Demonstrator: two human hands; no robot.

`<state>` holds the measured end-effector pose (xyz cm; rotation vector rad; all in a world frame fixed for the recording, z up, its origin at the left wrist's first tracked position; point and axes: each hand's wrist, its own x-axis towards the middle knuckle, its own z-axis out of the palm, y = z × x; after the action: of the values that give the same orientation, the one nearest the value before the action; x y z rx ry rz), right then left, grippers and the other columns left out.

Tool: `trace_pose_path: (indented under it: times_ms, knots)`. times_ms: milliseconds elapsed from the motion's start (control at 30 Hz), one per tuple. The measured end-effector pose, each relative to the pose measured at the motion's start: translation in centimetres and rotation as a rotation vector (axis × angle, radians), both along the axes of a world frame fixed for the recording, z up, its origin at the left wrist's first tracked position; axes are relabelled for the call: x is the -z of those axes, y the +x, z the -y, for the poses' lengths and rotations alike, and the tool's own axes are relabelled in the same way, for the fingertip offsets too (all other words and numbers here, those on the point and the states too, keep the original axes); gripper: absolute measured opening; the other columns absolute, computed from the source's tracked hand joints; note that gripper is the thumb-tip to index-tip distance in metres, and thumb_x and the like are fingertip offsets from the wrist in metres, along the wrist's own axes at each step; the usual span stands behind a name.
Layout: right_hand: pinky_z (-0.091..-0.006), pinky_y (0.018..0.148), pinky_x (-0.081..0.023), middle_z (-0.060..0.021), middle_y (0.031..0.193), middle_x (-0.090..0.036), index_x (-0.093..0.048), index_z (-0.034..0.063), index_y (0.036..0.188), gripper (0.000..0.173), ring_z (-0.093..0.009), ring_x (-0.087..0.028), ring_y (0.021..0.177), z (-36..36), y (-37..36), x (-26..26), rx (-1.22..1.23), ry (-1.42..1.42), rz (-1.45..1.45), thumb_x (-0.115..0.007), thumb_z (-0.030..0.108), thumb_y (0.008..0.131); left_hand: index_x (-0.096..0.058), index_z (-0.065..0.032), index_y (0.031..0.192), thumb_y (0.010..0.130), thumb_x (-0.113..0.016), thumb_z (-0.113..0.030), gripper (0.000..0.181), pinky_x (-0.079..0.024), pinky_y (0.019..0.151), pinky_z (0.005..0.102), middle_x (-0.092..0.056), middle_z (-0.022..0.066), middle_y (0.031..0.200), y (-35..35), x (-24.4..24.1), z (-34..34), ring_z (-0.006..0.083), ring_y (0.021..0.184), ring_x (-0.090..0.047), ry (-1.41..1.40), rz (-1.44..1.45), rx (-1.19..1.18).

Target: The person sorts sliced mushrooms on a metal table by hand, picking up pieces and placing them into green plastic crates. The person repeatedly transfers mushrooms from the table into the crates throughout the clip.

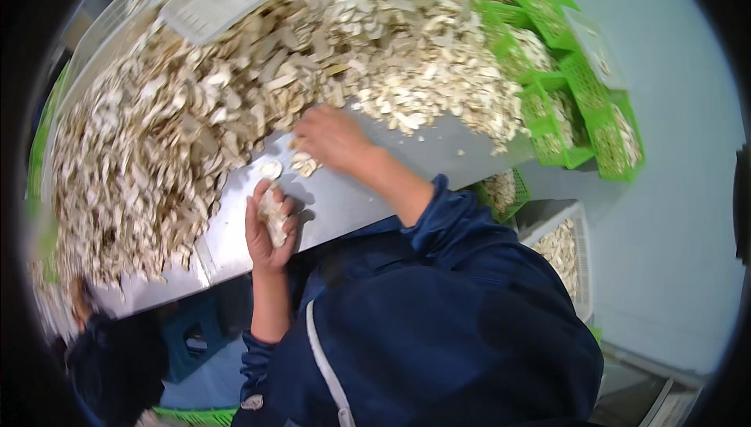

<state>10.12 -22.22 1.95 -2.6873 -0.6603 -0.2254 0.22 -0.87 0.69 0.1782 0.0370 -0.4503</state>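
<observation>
My left hand (271, 224) is palm up above the front edge of a metal table (346, 198). Its fingers are curled around several pale dried slices (274, 216). Farther in, my right hand (330, 135) reaches palm down to the near edge of a large heap of similar slices (193, 116). Its fingertips are partly hidden, so whether they grip a slice is unclear. Just below those fingers lies a small cluster of slices (304, 164). One round slice (270, 169) rests on the metal between my two hands.
A white plastic basket (234, 2) lies on the heap's far side. Green baskets (566, 69) holding slices stand at the right. Lower right is a white crate (581, 263) of slices. A co-worker's hand (80, 302) touches the heap at left, near a blue stool (193, 333).
</observation>
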Motion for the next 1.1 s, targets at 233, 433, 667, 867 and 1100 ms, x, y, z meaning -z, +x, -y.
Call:
trace_pose_path:
  times_ms: [233,433,667,867,1100]
  knots:
    - [-0.0423,0.087,-0.05,-0.0081,0.098,-0.067,-0.066,0.0108,0.1,0.021,-0.029,-0.063,0.098,0.3,-3.6,-2.2,0.074,0.244,-0.065,-0.071,0.025,0.086,-0.051,-0.0074,0.134,0.105,-0.05,-0.036,0.041,-0.046,0.058,0.0254,-0.055,0.0112,0.108,0.5,-0.6,0.6,0.0198,0.086,-0.05,0.025,-0.023,0.017]
    - [-0.0304,0.076,-0.054,-0.0061,0.095,-0.071,-0.067,0.006,0.107,0.022,-0.017,-0.068,0.089,6.9,-6.5,-4.7,0.13,0.818,-0.389,-0.07,0.021,0.092,-0.048,-0.0073,0.133,0.106,-0.049,-0.036,0.04,-0.046,0.059,0.0255,-0.052,0.0105,0.106,0.5,-0.9,0.6,0.0191,0.086,-0.05,0.024,-0.019,0.019]
    - [-0.0236,0.08,-0.051,-0.007,0.107,-0.07,-0.065,0.0019,0.118,0.029,-0.013,-0.063,0.092,26.3,-15.7,-11.7,0.587,1.212,-0.01,-0.069,0.017,0.094,-0.049,-0.005,0.137,0.105,-0.052,-0.033,0.043,-0.045,0.06,0.0255,-0.053,0.0099,0.11,0.7,-0.3,0.7,0.0183,0.091,-0.051,-0.02,0.028,0.063]
    - [-0.028,0.092,-0.054,-0.0127,0.118,-0.067,-0.053,-0.0055,0.134,0.04,-0.017,-0.065,0.105,32.4,-18.3,-13.6,0.718,1.76,0.385,-0.06,0.016,0.101,-0.051,-0.0062,0.137,0.105,-0.052,-0.033,0.043,-0.042,0.062,0.0252,-0.053,0.0096,0.11,1.0,0.1,0.5,0.0181,0.092,-0.05,-0.006,0.031,0.061]
    - [-0.0304,0.082,-0.052,-0.0038,0.112,-0.07,-0.065,0.0104,0.128,0.034,-0.014,-0.065,0.097,17.0,-13.2,-6.4,0.659,1.125,-0.408,-0.065,0.025,0.097,-0.054,-0.0106,0.135,0.102,-0.056,-0.034,0.04,-0.043,0.063,0.027,-0.057,0.0105,0.112,0.5,0.1,0.4,0.0185,0.09,-0.051,-0.006,-0.029,0.043]
